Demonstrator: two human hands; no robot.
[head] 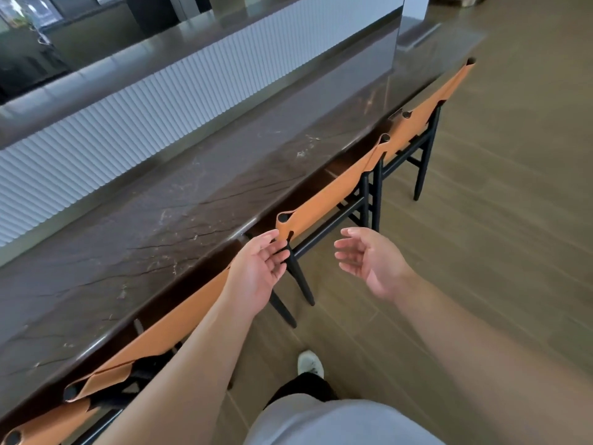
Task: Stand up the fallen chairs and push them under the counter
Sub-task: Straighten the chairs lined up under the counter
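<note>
Left hand (261,268): palm up, fingers loosely spread, fingertips at the black post of the chair in front of me (324,200), just below its tan back; whether they touch or only overlap it I cannot tell. It grips nothing.

Right hand (369,261): palm up, fingers relaxed and spread, hanging in the air over the floor (497,220), near that chair's rear rail but apart from it. It holds nothing.

Chairs: I count at least three with tan backs in a row along the near edge of the surface (199,194), all upright. The chair in front of me has its back at that edge and its rear legs out on the floor. The far chair (426,107) stands toward the right end. The near chair (154,345) stands beside my left forearm, its back also at the edge. I see no fallen chair in view.

Risks, as I judge them:
- Pushing high on a soft back could tip a chair forward or jam the back against the edge.
- A shove off centre could swing a chair into its neighbour, as the posts stand close.
- My shoe (309,362) is near the legs and could catch one.
</note>
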